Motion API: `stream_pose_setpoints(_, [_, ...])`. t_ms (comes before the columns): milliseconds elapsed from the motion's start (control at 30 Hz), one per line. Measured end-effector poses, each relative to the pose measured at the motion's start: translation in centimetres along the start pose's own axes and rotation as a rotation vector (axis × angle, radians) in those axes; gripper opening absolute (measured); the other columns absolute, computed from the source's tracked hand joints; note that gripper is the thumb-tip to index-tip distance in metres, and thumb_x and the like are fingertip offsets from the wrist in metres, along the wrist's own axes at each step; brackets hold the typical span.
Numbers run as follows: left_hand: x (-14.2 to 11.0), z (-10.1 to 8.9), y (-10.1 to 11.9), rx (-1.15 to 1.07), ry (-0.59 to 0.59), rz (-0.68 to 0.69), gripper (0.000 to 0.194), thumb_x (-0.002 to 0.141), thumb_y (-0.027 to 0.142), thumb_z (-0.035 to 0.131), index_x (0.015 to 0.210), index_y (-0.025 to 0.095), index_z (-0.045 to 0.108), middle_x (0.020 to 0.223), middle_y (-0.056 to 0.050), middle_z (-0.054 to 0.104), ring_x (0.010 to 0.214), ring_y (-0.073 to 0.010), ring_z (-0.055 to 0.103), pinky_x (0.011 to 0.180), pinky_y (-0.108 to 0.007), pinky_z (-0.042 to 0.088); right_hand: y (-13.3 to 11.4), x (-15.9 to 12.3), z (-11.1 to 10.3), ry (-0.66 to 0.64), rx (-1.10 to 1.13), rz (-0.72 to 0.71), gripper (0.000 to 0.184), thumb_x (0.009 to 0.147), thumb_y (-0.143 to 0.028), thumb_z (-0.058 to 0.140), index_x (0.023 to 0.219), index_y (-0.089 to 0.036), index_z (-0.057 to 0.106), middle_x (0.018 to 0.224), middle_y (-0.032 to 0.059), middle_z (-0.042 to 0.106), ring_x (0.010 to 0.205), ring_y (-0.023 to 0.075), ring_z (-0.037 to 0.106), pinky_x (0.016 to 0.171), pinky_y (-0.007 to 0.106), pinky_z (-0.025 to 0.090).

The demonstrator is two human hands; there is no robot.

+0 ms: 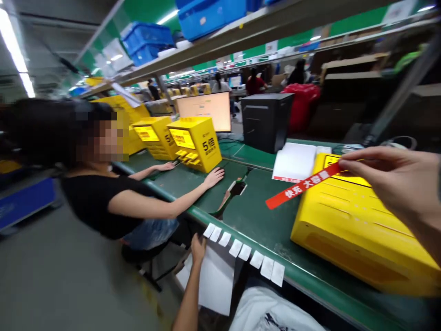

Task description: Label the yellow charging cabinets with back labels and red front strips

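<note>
My right hand is raised at the right, thumb and fingers pinching one end of a red sticker strip with white Chinese characters. The strip's free end slants down to the left over the bench. Just below and behind it is a large yellow metal cabinet, lying on the green bench. My left hand is low, below the bench's front edge, with its fingers closed at the upper edge of a white sheet. Part of that grip is hidden.
A co-worker sits at the left, hands beside a yellow box with drawers. White labels hang along the bench edge. White sheets, a black case and a monitor stand behind. Blue bins fill the overhead shelf.
</note>
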State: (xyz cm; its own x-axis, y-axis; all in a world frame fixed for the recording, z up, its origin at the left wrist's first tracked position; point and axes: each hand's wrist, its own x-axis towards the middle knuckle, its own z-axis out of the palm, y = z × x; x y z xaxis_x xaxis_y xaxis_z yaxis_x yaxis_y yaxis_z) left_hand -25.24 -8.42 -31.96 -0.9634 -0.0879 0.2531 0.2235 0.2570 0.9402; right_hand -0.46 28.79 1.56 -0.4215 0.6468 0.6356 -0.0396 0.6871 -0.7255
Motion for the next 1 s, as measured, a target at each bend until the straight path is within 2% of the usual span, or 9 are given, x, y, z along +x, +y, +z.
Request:
stream_pose_setpoints(100, [1.3,-0.1,3.4,-0.033,0.277,-0.035,0.027,0.072,0.043,0.07,0.07,0.026,0.05,0.061,0.0,0.046,0.065,-0.0239,0.058,0.063,-0.039,0.05,0.7,0.1,-0.5,0.011,0.03,0.069,0.01,0.075,-0.02,0.083,0.083,-0.014,0.08,0.082,0.0099,0.075,0.071,0.018,0.073,0.065,0.021,0.064])
stream_pose_setpoints(200, [1.3,0.3,11.0,-0.134,0.396,-0.055,0.018,0.084,0.042,0.066,0.083,0.028,0.055,0.071,0.002,0.055,0.077,-0.0211,0.062,0.068,-0.034,0.051,0.9,0.2,-0.7,0.022,0.078,0.124,0.01,0.076,-0.017,0.082,0.085,-0.013,0.08,0.08,0.0087,0.075,0.071,0.0172,0.073,0.066,0.019,0.063])
stream_pose_setpoints(233, [0.7,1.0,14.2,-0.187,0.322,-0.05,0.019,0.082,0.044,0.07,0.092,0.03,0.061,0.082,0.003,0.062,0.08,-0.0189,0.064,0.069,-0.031,0.052,0.9,0.2,-0.8,0.02,0.106,0.131,0.01,0.076,-0.017,0.082,0.085,-0.013,0.08,0.08,0.0083,0.075,0.071,0.0171,0.073,0.066,0.018,0.063])
stream_pose_setpoints(333, [-2.1,5.4,23.6,-0.316,-0.414,-0.113,0.044,0.083,0.052,0.073,0.115,0.022,0.068,0.109,-0.006,0.07,0.092,-0.0188,0.066,0.071,-0.026,0.053,0.9,0.1,-1.0,0.008,0.165,0.12,0.012,0.076,-0.021,0.084,0.085,-0.015,0.08,0.082,0.0073,0.076,0.073,0.0179,0.074,0.067,0.02,0.064])
stream_pose_setpoints(433, [-4.3,10.1,29.1,-0.414,-0.692,-0.133,0.05,0.08,0.051,0.075,0.113,0.014,0.067,0.1,-0.009,0.07,0.081,-0.0142,0.064,0.065,-0.021,0.049,1.1,-0.2,-1.7,0.018,0.179,0.124,0.018,0.074,-0.027,0.087,0.086,-0.016,0.08,0.082,0.0064,0.075,0.072,0.0194,0.074,0.067,0.024,0.066])
stream_pose_setpoints(567, [-5.6,13.0,30.6,-0.516,-0.842,-0.126,0.032,0.081,0.042,0.077,0.093,0.014,0.067,0.08,-0.002,0.064,0.072,-0.0094,0.057,0.067,-0.019,0.045,1.4,-0.8,-3.1,0.085,0.19,0.157,0.024,0.072,-0.033,0.089,0.086,-0.017,0.079,0.081,0.006,0.075,0.071,0.0212,0.073,0.066,0.029,0.067])
stream_pose_setpoints(800, [-6.0,16.0,32.9,-0.493,-0.992,-0.034,0.025,0.088,0.042,0.068,0.093,0.018,0.06,0.08,0.002,0.055,0.074,-0.0101,0.049,0.068,-0.02,0.041,2.7,-1.1,-6.3,0.191,0.215,0.203,0.031,0.072,-0.034,0.088,0.096,-0.017,0.079,0.085,0.0056,0.075,0.075,0.0209,0.073,0.068,0.03,0.066])
stream_pose_setpoints(900, [-5.6,20.1,34.3,-0.413,-0.993,0.131,0.02,0.092,0.039,0.058,0.09,0.019,0.058,0.084,0.001,0.053,0.077,-0.0117,0.048,0.07,-0.022,0.04,4.8,-1.3,-7.7,0.276,0.137,0.23,0.051,0.071,-0.034,0.087,0.119,-0.019,0.075,0.09,0.0058,0.076,0.083,0.0229,0.073,0.074,0.035,0.065])
stream_pose_setpoints(1000, [-5.1,25.3,34.9,-0.171,-0.97,0.243,0.017,0.09,0.031,0.051,0.082,0.018,0.058,0.092,-0.003,0.053,0.088,-0.0174,0.052,0.08,-0.028,0.044,7.9,-1.5,-8.3,0.359,0.025,0.322,0.059,0.068,-0.033,0.088,0.122,-0.016,0.073,0.089,0.0083,0.076,0.086,0.0248,0.073,0.075,0.035,0.064])
